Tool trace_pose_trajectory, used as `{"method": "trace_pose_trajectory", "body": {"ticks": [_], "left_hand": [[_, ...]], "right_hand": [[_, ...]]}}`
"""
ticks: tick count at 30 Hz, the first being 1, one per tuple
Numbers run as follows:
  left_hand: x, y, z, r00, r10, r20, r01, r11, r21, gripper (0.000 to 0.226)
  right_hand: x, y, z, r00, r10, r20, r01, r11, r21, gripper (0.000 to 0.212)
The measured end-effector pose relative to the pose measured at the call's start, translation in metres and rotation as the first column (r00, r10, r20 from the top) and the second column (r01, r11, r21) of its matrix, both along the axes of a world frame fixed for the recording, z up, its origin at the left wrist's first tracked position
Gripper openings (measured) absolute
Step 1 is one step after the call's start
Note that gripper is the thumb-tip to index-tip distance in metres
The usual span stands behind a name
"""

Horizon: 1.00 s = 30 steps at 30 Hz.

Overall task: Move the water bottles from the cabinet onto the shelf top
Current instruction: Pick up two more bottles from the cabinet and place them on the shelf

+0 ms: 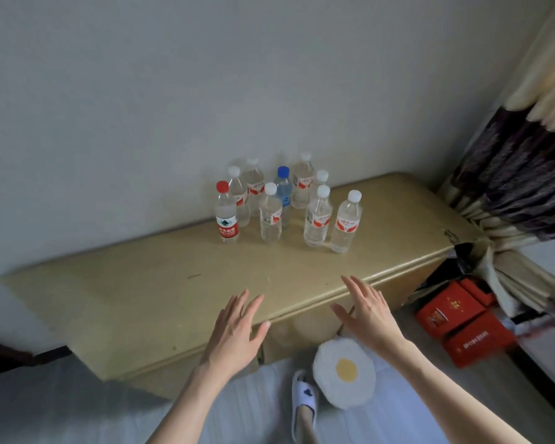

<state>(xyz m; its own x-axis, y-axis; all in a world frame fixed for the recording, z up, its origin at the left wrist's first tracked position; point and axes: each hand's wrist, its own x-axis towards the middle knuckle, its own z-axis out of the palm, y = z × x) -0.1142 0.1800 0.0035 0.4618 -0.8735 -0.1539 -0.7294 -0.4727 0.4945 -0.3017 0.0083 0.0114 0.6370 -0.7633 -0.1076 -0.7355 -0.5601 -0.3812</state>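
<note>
**Bottles gathered on the top, both hands free**

The tan cabinet top (161,302) stands against the wall (141,91) and fills the middle of the view; it is the flat surface the task names, which would explain why the bottles sit there; a curtain (519,174) hangs at the right, with red boxes (462,322) on the floor beneath it; a fried-egg cushion (343,373) and a slippered foot (303,402) lie near the front edge.

The left hand (234,334) and right hand (369,312) hover apart over the front edge, fingers straight and spread, holding nothing.

The water bottles (302,206), nine as far as I can count, stand upright in a loose cluster towards the back, near the wall; most have white caps; the red-capped bottle (226,216) is at the left; the blue-capped bottle (283,193) is in the middle. All look clear and filled with water, though levels are hard to judge. The cabinet's inside is out of sight, so I cannot tell whether any remain there.
</note>
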Motion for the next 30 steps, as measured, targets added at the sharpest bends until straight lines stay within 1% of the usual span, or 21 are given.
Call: {"method": "trace_pose_trajectory", "body": {"ticks": [1,3,4,6,7,9,11,14,16,18,21,23,25,26,28,30], "left_hand": [[0.006,-0.019,-0.001,1.000,-0.015,0.004,0.015,1.000,-0.007,0.074],[0.020,-0.058,-0.004,1.000,-0.030,0.007,0.030,0.999,-0.027,0.078],[0.027,-0.078,-0.007,1.000,-0.031,0.005,0.031,0.999,-0.031,0.078],[0.038,-0.117,-0.011,0.999,-0.023,-0.027,0.022,0.999,-0.038,0.065],[0.042,-0.136,-0.014,0.998,-0.023,-0.057,0.020,0.999,-0.045,0.060],[0.047,-0.175,-0.014,0.991,-0.032,-0.133,0.025,0.998,-0.053,0.059],[0.051,-0.214,-0.015,0.977,-0.034,-0.213,0.021,0.998,-0.062,0.061],[0.057,-0.265,-0.023,0.947,-0.011,-0.321,-0.007,0.999,-0.054,0.066],[0.059,-0.289,-0.027,0.933,0.017,-0.360,-0.041,0.997,-0.060,0.068],[0.062,-0.310,-0.029,0.921,0.032,-0.388,-0.074,0.993,-0.095,0.068],[0.067,-0.336,-0.032,0.884,0.027,-0.466,-0.113,0.981,-0.157,0.061],[0.068,-0.347,-0.036,0.855,0.040,-0.517,-0.149,0.974,-0.173,0.054],[0.067,-0.352,-0.040,0.853,0.063,-0.518,-0.187,0.963,-0.192,0.046],[0.066,-0.354,-0.042,0.858,0.076,-0.509,-0.201,0.960,-0.195,0.043],[0.067,-0.357,-0.046,0.867,0.079,-0.492,-0.203,0.958,-0.203,0.041],[0.068,-0.357,-0.049,0.868,0.066,-0.492,-0.193,0.958,-0.211,0.043]], "right_hand": [[0.006,-0.017,-0.003,1.000,-0.011,0.003,0.011,1.000,0.005,0.067],[0.020,-0.054,-0.009,0.999,-0.035,0.024,0.035,0.999,0.030,0.067],[0.027,-0.072,-0.011,0.996,-0.067,0.059,0.062,0.995,0.077,0.066],[0.041,-0.104,-0.015,0.975,-0.167,0.148,0.133,0.968,0.214,0.064],[0.047,-0.119,-0.017,0.960,-0.216,0.178,0.164,0.949,0.269,0.063],[0.056,-0.147,-0.022,0.936,-0.292,0.197,0.215,0.917,0.337,0.063],[0.062,-0.175,-0.029,0.910,-0.352,0.220,0.258,0.895,0.364,0.067],[0.070,-0.208,-0.038,0.859,-0.440,0.262,0.322,0.862,0.393,0.078],[0.075,-0.223,-0.043,0.847,-0.449,0.284,0.314,0.855,0.413,0.084],[0.081,-0.237,-0.047,0.840,-0.435,0.324,0.275,0.857,0.437,0.085],[0.091,-0.256,-0.055,0.833,-0.389,0.394,0.211,0.881,0.423,0.074],[0.094,-0.265,-0.061,0.843,-0.363,0.398,0.196,0.895,0.401,0.063],[0.097,-0.269,-0.066,0.841,-0.367,0.396,0.189,0.887,0.421,0.059],[0.098,-0.270,-0.067,0.836,-0.377,0.399,0.186,0.878,0.440,0.062],[0.102,-0.272,-0.069,0.813,-0.399,0.424,0.182,0.866,0.466,0.068],[0.108,-0.274,-0.071,0.785,-0.422,0.454,0.179,0.856,0.486,0.065]]}}
